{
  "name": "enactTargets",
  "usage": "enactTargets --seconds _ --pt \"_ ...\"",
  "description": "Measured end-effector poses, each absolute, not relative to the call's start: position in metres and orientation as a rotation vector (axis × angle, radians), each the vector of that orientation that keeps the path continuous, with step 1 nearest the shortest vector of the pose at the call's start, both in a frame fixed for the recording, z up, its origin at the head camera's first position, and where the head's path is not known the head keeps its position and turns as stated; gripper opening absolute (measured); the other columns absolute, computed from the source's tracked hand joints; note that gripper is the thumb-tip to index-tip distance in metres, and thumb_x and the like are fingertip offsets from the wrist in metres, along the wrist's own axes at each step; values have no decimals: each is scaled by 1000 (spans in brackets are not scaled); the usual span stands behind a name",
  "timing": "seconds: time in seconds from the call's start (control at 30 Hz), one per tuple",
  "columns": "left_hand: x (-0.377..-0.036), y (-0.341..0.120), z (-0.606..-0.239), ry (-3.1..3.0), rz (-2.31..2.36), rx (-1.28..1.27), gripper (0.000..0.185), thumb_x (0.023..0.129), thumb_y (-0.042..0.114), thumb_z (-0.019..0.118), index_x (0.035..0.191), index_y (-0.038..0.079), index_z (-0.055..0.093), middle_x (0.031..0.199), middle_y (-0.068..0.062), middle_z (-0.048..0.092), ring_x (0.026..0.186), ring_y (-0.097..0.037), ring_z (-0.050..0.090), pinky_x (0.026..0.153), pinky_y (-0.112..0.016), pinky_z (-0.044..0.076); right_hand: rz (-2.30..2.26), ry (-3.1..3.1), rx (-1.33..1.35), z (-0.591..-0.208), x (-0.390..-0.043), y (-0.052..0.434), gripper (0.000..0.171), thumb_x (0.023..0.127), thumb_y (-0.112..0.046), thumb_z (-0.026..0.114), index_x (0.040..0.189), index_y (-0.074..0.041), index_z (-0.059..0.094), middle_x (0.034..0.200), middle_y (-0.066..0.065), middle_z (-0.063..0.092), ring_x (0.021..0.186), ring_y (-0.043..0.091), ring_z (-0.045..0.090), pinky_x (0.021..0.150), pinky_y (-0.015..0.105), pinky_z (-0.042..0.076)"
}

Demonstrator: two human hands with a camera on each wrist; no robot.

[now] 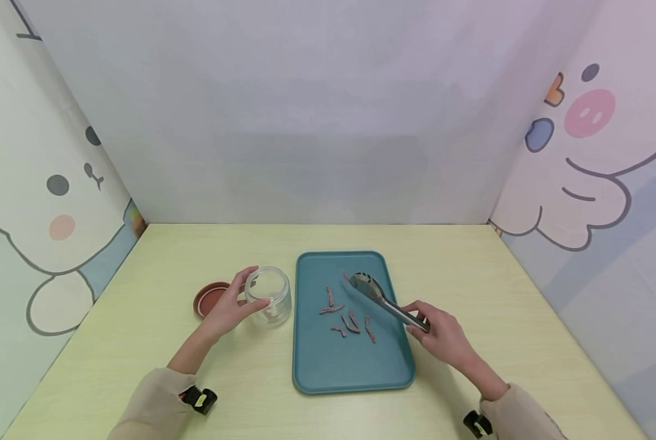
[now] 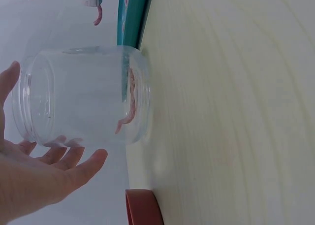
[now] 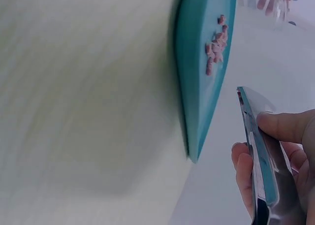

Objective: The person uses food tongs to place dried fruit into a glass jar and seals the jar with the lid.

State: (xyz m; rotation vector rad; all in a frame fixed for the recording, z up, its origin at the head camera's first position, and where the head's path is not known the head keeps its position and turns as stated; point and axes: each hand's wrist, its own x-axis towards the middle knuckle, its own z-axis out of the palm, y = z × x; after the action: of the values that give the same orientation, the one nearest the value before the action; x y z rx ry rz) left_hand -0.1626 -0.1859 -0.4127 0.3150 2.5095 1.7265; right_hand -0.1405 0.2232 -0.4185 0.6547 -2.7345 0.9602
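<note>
My left hand [image 1: 230, 310] holds a clear jar [image 2: 88, 97] near its mouth, thumb on one side and fingers on the other. One reddish, jerky-like strip [image 2: 132, 102] lies at the bottom of the jar. In my right hand [image 1: 440, 333] is a pair of metal tongs [image 1: 385, 300], gripped between thumb and fingers. The tongs' head is over the far part of a teal tray [image 1: 355, 370], and a strip [image 2: 98, 16] hangs from its tip. Several similar strips [image 1: 351, 324] lie scattered on the tray, nearer to me than the tongs' head.
A round red-brown lid [image 1: 211, 298] lies on the table left of the jar, partly behind my left hand. The tray stands just right of the jar on the pale wooden table [image 1: 239, 391]. A white curtain [image 1: 328, 110] closes off the back, with cartoon-printed cloth on both sides.
</note>
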Motion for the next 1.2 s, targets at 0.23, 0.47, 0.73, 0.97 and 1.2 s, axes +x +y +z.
enactTargets --seconds 0.23,0.47,0.73,0.97,1.2 --pt "-162 -185 -411 2521 1711 302 74 79 24 67 137 9 22 135 -20 27 123 -39 24 92 -48 34 979 -2697 691 -403 -144 220 33 73 0 69 101 -14 59 63 -8 48 44 3 40 38 21 35" --pt "-164 -186 -413 2523 1707 303 75 79 23 67 137 9 21 136 -19 27 123 -38 24 92 -47 35 977 -2660 750 -386 -148 211 32 74 -2 68 103 -13 59 63 -8 48 42 3 38 37 21 34" --pt "-164 -186 -415 2548 1700 338 75 80 27 66 137 9 21 135 -20 27 122 -39 25 91 -49 35 977 -2610 845 -368 -151 191 33 74 -3 69 104 -13 59 67 -8 50 45 4 39 38 21 35" --pt "-165 -187 -417 2582 1685 353 75 79 32 66 136 11 22 133 -19 30 120 -40 28 89 -48 37 984 -2566 937 -360 -151 175 33 75 -3 68 105 -12 59 70 -9 48 45 3 34 37 19 31" --pt "-164 -186 -413 2531 1695 297 75 80 22 66 137 7 20 135 -21 26 123 -39 24 92 -48 34 1009 -2532 1017 -357 -151 158 32 76 -3 68 105 -13 59 71 -10 50 48 4 37 38 18 31"
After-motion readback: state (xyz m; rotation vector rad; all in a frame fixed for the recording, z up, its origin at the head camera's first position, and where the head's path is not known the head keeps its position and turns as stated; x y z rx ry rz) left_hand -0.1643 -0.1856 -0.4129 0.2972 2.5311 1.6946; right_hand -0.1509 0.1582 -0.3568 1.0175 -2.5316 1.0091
